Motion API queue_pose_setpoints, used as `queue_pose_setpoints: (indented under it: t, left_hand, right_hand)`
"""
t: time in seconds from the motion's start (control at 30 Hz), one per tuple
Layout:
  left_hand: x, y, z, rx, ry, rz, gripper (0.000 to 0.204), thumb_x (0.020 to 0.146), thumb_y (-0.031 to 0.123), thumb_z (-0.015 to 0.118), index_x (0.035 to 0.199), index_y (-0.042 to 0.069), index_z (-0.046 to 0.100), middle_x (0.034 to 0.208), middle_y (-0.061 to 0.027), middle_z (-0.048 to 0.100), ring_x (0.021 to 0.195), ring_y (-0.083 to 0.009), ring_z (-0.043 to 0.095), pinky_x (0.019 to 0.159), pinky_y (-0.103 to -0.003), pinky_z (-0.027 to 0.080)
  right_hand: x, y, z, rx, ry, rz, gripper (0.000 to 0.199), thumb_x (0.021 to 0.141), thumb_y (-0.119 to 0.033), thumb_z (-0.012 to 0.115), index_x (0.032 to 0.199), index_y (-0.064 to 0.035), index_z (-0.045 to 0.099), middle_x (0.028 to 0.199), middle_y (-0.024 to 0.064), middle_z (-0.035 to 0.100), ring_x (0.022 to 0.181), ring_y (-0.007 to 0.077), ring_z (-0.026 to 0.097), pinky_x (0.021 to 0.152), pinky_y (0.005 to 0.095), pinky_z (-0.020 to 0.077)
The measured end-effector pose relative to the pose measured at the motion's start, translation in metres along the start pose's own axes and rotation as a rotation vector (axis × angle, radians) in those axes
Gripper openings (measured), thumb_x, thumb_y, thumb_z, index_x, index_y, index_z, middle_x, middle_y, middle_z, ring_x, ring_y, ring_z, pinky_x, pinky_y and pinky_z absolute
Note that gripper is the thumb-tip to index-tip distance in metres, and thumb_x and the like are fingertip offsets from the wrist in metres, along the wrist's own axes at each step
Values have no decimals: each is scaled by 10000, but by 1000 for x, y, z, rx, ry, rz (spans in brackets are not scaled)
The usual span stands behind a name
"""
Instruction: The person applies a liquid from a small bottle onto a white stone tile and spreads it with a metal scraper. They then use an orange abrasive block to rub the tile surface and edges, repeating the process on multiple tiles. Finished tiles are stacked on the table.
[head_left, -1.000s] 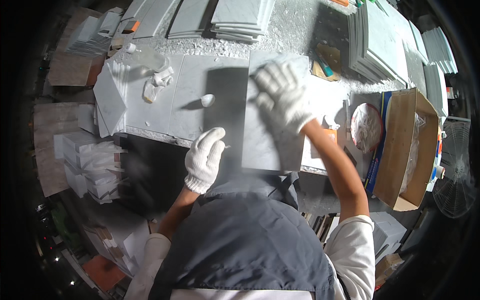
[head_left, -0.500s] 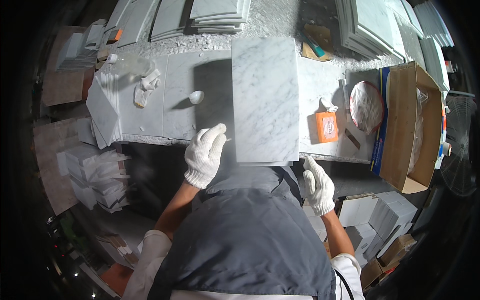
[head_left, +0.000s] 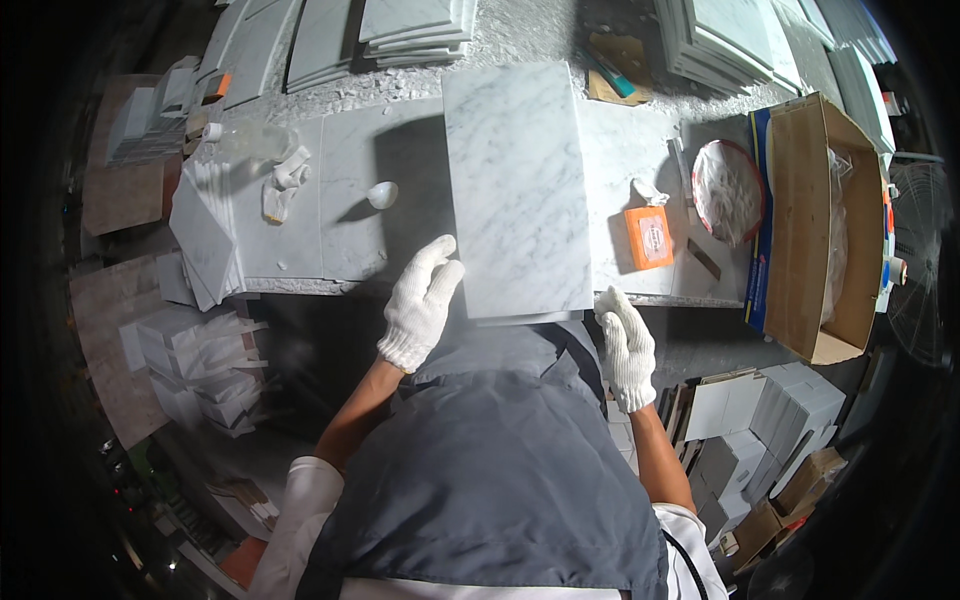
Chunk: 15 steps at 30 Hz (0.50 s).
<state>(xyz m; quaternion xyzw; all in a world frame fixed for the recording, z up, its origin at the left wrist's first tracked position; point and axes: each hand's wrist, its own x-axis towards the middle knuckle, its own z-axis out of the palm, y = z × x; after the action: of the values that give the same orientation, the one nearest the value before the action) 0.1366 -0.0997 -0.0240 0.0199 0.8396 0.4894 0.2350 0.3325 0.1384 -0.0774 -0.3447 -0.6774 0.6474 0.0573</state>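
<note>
At the far left edge of the grey stone workbench [head_left: 300, 265], a fanned stack of thin pale marble tiles [head_left: 205, 240] lies tilted over the bench corner. Just right of it sits a crumpled white rag [head_left: 283, 185], with a clear plastic bottle [head_left: 240, 135] lying behind it. Further right a small white egg-shaped lump [head_left: 382, 194] rests on the bench and casts a shadow to its left.

The left hand [head_left: 421, 302], in a white knitted glove, is held flat with the fingers straight and close together, its fingertips touching the lower left edge of the large rectangular white marble slab with grey veins [head_left: 515, 190]. The slab lies flat on the bench in the middle, long side running away from the person, its near edge hanging slightly over the bench front above the grey apron [head_left: 490, 460].

The right hand [head_left: 625, 345], also in a white knitted glove, is open with fingers together and pointing up, its fingertips at the slab's lower right corner; whether they touch it cannot be told.

Right of the slab stands a small orange box [head_left: 650, 237], then a round plate with a red rim wrapped in plastic [head_left: 727, 190], and beyond that an open brown cardboard box [head_left: 825, 225] at the bench end
</note>
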Motion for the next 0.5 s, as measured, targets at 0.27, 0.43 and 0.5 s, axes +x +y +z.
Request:
queue_pose_setpoints:
  t: [0.27,0.43,0.5]
  left_hand:
    - [1,-6,0,32,21,70,458,1010,164,663,1412,-34,568,1309,-133,671,1024,-134,636,934,-280,521]
    - [11,-5,2,93,20,66,469,996,218,682,1393,-11,582,1327,-163,666,1133,-223,659,1015,-344,507]
    - [16,-3,3,103,4,32,486,981,262,697,1380,4,594,1326,-173,667,1173,-263,660,1035,-373,505]
  right_hand:
    - [-3,17,-15,-411,-385,326,439,1019,-422,637,1292,-86,707,1233,159,730,1166,293,684,1006,353,501]
    - [15,43,-7,-503,-695,78,448,1068,-433,516,1229,-63,710,1171,167,734,1100,364,682,956,398,534]
    - [22,49,-1,-598,-761,147,455,1078,-435,493,1210,-59,711,1139,184,730,1072,378,681,926,416,535]
